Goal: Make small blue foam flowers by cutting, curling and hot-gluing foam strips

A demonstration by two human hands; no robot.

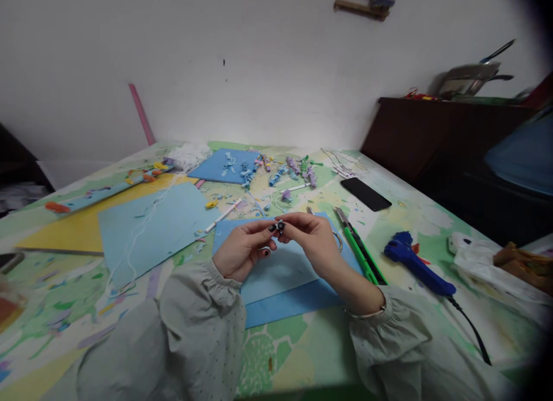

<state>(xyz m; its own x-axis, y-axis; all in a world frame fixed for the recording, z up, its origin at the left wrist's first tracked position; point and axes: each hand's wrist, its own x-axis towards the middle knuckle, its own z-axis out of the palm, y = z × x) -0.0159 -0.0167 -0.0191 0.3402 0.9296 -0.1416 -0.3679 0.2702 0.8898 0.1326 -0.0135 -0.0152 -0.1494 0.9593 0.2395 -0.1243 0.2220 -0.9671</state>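
Observation:
My left hand (242, 248) and my right hand (317, 245) meet at the fingertips above blue foam sheets. Both are closed in a pinch around something tiny at the dark-nailed fingertips, too small and covered to name. Beneath them lies a light blue sheet (276, 280) on top of a darker blue sheet (285, 309). A pair of scissors (338, 239) lies partly hidden behind my right hand. Just to its right is a green utility knife (360, 251) with its blade showing.
A blue glue gun (419, 265) with its cord and a black phone (366, 194) lie to the right. Small foam figures (279, 174) and scraps lie toward the wall. More foam sheets (159, 228) and a white stick (223, 215) are at left.

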